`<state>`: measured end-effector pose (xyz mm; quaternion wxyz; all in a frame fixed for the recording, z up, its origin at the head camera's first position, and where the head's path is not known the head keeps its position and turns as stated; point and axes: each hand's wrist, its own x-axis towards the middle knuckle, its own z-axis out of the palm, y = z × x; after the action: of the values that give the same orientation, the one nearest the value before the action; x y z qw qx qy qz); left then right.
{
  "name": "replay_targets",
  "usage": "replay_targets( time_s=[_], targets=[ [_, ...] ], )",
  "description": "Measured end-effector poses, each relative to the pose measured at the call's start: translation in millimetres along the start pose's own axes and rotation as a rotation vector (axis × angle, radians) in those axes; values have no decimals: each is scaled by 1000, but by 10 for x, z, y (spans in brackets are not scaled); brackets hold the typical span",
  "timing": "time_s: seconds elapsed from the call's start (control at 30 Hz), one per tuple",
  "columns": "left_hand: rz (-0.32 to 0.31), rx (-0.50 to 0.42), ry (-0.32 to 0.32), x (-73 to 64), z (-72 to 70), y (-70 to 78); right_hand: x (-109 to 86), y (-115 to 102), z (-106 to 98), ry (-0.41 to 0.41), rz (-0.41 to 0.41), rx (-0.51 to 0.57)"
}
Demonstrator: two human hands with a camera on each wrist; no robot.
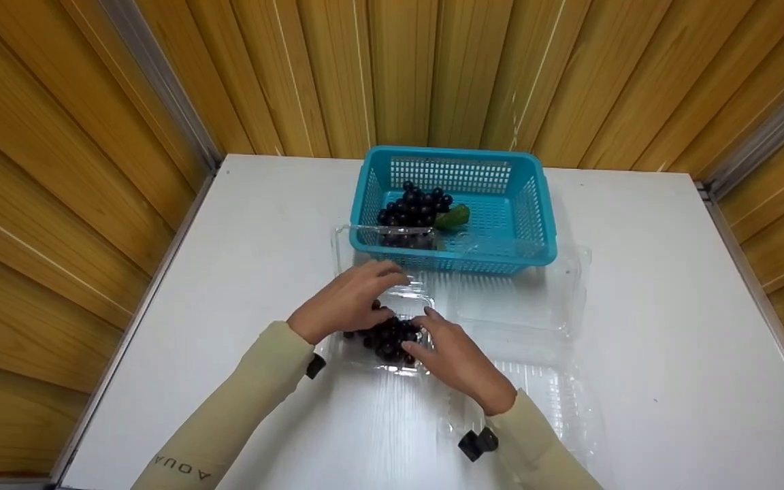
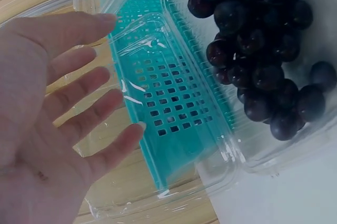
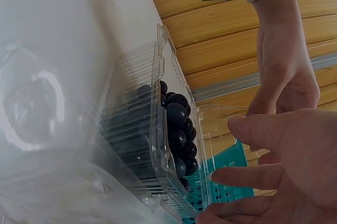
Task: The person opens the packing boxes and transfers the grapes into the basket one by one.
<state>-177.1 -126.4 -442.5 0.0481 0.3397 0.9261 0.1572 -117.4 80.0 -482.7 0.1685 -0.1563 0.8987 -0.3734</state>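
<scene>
A clear plastic clamshell box (image 1: 402, 371) stands on the white table, its lid (image 1: 341, 238) raised towards the basket. Inside the box lies a bunch of dark grapes (image 1: 390, 340), also large in the left wrist view (image 2: 258, 50). My left hand (image 1: 351, 296) hovers over the box's left side; the left wrist view shows its fingers (image 2: 89, 113) spread and holding nothing. At the right side of the box is my right hand (image 1: 459, 357), fingers extended near the rim and the grapes. Whether those fingertips touch the box cannot be told.
Behind the box sits a turquoise basket (image 1: 538, 197) holding more dark grapes (image 1: 419, 204) and a green object (image 1: 453, 216). To the right lie other clear plastic containers (image 1: 518, 309), one partly beneath my right forearm (image 1: 535, 442). Wood-patterned walls (image 1: 399, 75) stand around the table.
</scene>
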Motion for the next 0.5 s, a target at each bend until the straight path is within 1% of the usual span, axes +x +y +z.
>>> replay_targets(
  time_s=[0.17, 0.33, 0.5],
  targets=[
    [-2, -16, -73, -51, 66, 1, 1, 1, -2, -5, 6, 3],
    [-1, -28, -121, -90, 140, -5, -5, 11, 0, 1, -7, 16],
    [-13, -49, -162, -124, 221, -23, -2, 5, -1, -9, -5, -3]
  ],
)
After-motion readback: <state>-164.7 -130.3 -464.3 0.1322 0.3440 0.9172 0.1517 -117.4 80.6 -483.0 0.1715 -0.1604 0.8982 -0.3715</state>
